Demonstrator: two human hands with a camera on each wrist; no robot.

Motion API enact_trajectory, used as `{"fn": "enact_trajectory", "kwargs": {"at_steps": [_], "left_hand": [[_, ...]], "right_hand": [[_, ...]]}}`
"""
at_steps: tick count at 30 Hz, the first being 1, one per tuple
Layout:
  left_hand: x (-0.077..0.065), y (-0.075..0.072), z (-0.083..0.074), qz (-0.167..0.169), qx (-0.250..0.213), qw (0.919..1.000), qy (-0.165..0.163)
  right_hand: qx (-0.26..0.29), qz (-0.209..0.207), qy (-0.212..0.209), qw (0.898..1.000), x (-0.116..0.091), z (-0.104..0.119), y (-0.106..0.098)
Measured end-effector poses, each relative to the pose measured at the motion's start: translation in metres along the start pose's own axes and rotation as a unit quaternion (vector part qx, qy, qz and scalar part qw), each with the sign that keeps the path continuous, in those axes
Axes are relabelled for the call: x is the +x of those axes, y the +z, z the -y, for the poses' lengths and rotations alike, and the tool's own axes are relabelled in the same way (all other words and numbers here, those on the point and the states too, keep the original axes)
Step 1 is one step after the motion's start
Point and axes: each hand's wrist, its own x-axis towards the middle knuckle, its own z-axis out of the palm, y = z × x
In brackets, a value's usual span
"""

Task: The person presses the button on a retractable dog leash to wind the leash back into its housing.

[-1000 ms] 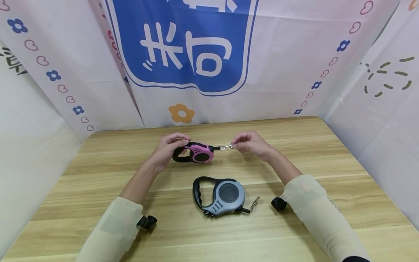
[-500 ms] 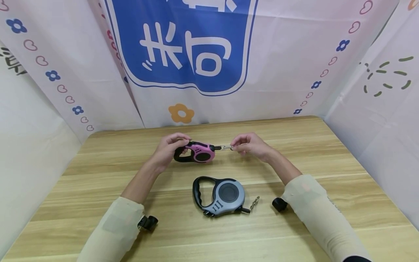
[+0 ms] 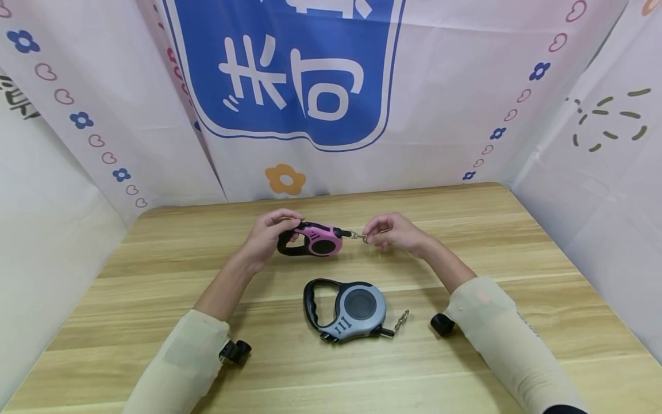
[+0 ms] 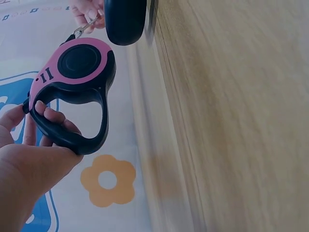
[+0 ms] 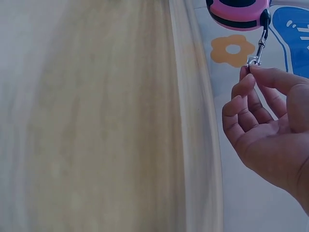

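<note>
A pink and black retractable dog leash (image 3: 324,240) is held above the table in the head view. My left hand (image 3: 268,234) grips its black loop handle (image 4: 72,140), with fingers curled through the opening as the left wrist view shows. At the other end, my right hand (image 3: 392,233) pinches the silver metal clip (image 5: 254,61) between thumb and fingertips. Little cord shows between clip and casing. Nearer to me, a larger grey and black retractable leash (image 3: 357,310) lies flat on the table, touched by neither hand; its metal clip (image 3: 401,321) points right.
The wood-grain table (image 3: 155,322) reaches back to a printed cloth backdrop (image 3: 434,115). White cloth side walls (image 3: 584,190) rise at left and right. A black wrist camera (image 3: 237,351) hangs from the left sleeve, another camera (image 3: 442,325) from the right.
The pink leash and left hand have shifted slightly right. The metal clip has turned and now slants down toward the right hand, which has dipped a little. The grey leash lies still.
</note>
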Motion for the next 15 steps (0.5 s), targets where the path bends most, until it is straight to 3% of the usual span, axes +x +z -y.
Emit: {"fn": "enact_trajectory", "kwargs": {"at_steps": [15], "left_hand": [[0.0027,0.003,0.0012,0.004,-0.024,0.9996,0.013]], "right_hand": [[0.006,0.039,0.005,0.999,-0.0006,0.0006,-0.0023]]}}
